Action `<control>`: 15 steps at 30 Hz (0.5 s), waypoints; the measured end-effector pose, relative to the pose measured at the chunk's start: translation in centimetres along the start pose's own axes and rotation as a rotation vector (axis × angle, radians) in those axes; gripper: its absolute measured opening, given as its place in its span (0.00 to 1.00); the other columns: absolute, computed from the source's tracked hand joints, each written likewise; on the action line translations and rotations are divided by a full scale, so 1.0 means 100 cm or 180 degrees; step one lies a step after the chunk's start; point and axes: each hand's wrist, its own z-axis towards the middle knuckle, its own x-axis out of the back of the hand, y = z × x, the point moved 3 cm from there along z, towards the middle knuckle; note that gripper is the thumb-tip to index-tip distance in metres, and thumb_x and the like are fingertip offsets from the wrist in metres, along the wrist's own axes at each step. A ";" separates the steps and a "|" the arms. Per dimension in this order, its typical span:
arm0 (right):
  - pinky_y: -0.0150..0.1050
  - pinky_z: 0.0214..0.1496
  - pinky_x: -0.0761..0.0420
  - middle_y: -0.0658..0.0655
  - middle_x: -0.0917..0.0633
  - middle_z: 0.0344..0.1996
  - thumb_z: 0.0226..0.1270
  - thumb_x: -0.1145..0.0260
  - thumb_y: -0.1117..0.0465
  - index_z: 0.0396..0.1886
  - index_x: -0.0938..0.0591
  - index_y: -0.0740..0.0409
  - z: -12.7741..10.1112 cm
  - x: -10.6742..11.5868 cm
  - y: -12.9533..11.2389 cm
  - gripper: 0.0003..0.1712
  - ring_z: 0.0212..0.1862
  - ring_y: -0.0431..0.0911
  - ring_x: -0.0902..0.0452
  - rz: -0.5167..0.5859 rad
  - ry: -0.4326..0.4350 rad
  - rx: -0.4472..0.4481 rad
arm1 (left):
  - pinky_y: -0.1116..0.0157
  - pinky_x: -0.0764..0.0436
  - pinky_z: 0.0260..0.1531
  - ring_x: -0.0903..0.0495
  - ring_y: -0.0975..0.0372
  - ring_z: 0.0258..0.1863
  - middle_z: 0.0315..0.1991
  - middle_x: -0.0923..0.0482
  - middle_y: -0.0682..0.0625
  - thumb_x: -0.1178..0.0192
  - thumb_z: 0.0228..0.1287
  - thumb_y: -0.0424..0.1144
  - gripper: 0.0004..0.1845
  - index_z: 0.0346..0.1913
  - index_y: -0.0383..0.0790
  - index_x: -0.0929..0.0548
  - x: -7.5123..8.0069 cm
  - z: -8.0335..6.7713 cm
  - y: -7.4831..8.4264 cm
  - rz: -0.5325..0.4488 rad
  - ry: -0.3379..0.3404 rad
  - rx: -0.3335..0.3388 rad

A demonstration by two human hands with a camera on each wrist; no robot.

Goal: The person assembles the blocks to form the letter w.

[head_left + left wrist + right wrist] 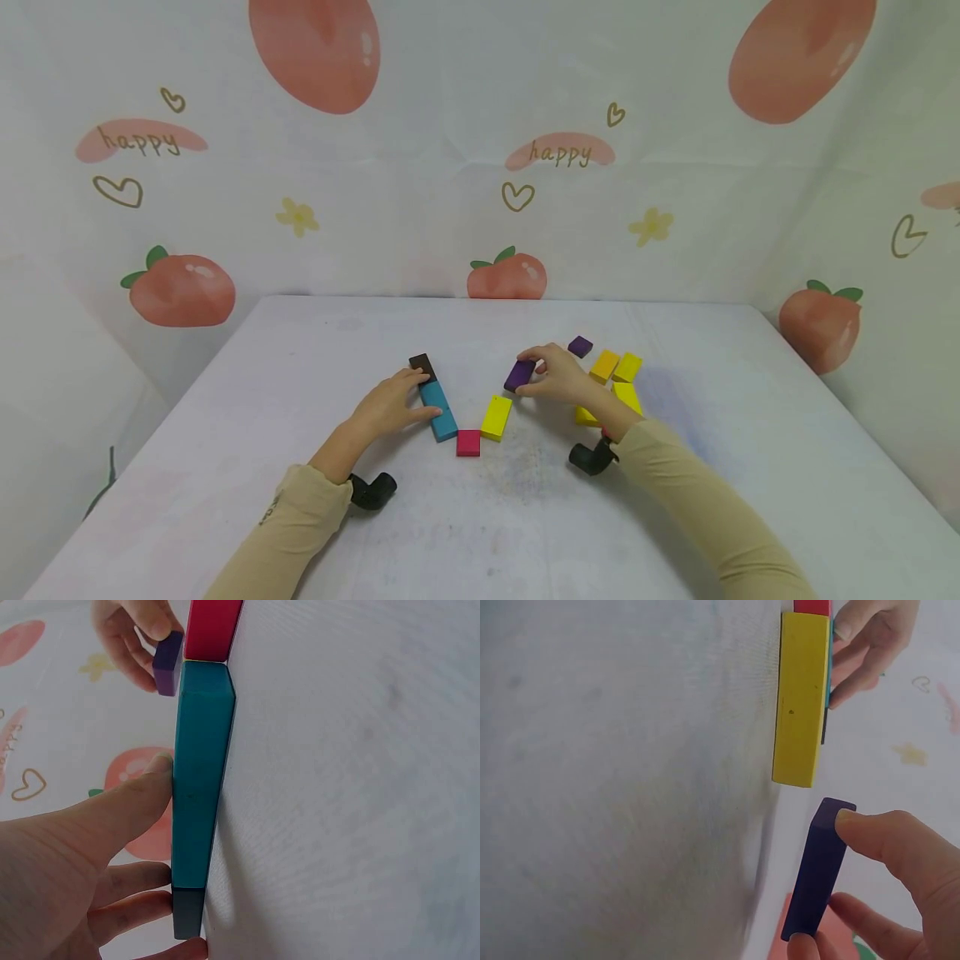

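My right hand (558,377) pinches a purple block (519,377) between thumb and fingertips; it slants beyond the far end of a yellow block (496,417). In the right wrist view a gap separates the purple block (816,874) from the yellow block (801,701). A red block (468,443) joins the yellow one to a teal length (444,427), making a V. At the far left end, a black block (422,364) continues the teal. My left hand (392,404) rests along that side, outstretched thumb on the teal (201,780), fingers by the black block (187,911).
Right of my right hand lie a small purple block (580,347), an orange block (604,367) and several yellow blocks (627,367), some partly hidden by the forearm. Black curved pieces (372,492) hang at both wrists. A printed cloth backdrop (420,208) rises behind the white table (450,533).
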 end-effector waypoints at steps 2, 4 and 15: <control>0.38 0.44 0.22 0.64 0.23 0.49 0.52 0.28 0.56 0.53 0.22 0.61 0.001 -0.001 -0.001 0.28 0.42 0.51 0.25 -0.0015 -0.0011 0.0059 | 0.46 0.33 0.64 0.36 0.41 0.65 0.66 0.37 0.33 0.38 0.59 0.50 0.36 0.64 0.32 0.32 0.000 0.000 0.000 0.0007 0.0002 0.0002; 0.39 0.45 0.22 0.64 0.22 0.49 0.52 0.28 0.57 0.53 0.22 0.61 0.002 -0.002 -0.001 0.28 0.42 0.51 0.25 -0.0018 -0.0033 0.0091 | 0.46 0.33 0.64 0.36 0.41 0.65 0.66 0.37 0.33 0.38 0.58 0.50 0.36 0.64 0.32 0.32 0.000 0.000 0.000 0.0009 0.0008 0.0004; 0.40 0.47 0.22 0.64 0.24 0.49 0.53 0.29 0.57 0.54 0.22 0.61 0.005 -0.006 -0.004 0.28 0.43 0.52 0.26 -0.0003 -0.0175 0.0087 | 0.46 0.33 0.63 0.35 0.41 0.65 0.66 0.36 0.33 0.37 0.58 0.50 0.36 0.64 0.31 0.32 0.000 0.000 0.001 -0.0004 0.0018 0.0007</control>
